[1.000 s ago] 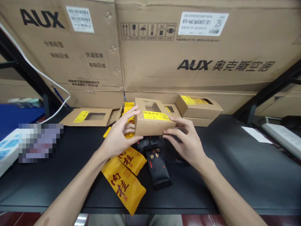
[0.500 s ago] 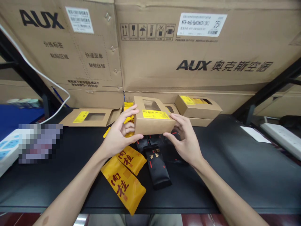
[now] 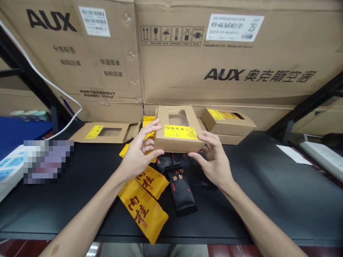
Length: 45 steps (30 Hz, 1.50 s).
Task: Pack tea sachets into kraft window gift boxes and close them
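While the left hand [image 3: 136, 156] and right hand [image 3: 215, 159] clasp opposite ends of a windowed kraft box [image 3: 179, 144] above black packets [image 3: 182, 194], its folding looks done; a carton [image 3: 107, 139] lies flat, not yet shaped, near yellow packets [image 3: 150, 212] and stacked boxes [image 3: 227, 127].

1. The held box [image 3: 179, 129] is between the left hand [image 3: 139, 151] and the right hand [image 3: 215, 157], over the counter [image 3: 268, 200].
2. Before this box, several packets [image 3: 182, 192] lie on the counter.
3. To its left lies a flattened box [image 3: 107, 132].
4. To its right are stacked boxes [image 3: 227, 125].
5. Behind it stand cartons [image 3: 227, 53].
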Each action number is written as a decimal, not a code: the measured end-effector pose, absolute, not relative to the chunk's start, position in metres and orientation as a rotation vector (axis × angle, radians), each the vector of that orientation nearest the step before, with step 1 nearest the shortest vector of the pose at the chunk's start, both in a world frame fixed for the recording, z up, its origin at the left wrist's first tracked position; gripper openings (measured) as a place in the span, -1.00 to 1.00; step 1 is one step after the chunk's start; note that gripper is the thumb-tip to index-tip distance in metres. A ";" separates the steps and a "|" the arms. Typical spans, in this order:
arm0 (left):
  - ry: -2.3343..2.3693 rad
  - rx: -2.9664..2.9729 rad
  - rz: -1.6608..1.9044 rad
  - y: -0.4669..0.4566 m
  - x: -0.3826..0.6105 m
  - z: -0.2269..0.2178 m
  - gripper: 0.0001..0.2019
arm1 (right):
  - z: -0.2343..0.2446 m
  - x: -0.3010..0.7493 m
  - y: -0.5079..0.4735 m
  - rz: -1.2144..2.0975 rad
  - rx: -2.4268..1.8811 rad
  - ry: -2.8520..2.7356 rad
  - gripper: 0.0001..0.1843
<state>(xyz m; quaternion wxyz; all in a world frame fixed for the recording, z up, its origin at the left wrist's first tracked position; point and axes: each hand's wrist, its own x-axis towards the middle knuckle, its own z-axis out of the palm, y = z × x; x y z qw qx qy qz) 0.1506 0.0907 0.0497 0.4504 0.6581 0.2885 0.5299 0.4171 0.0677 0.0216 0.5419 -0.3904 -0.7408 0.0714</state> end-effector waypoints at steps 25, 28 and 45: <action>1.222 1.255 1.801 0.057 0.064 0.069 -0.38 | 0.038 0.394 0.049 -0.039 -0.832 -2.098 -0.62; 1.308 1.235 1.878 0.031 0.032 0.051 -0.35 | 0.037 0.391 0.050 -0.075 -0.838 -2.147 -0.75; 1.514 1.251 1.513 -0.001 -0.003 0.002 -0.27 | 0.052 0.351 0.046 0.048 -0.825 -2.353 -0.82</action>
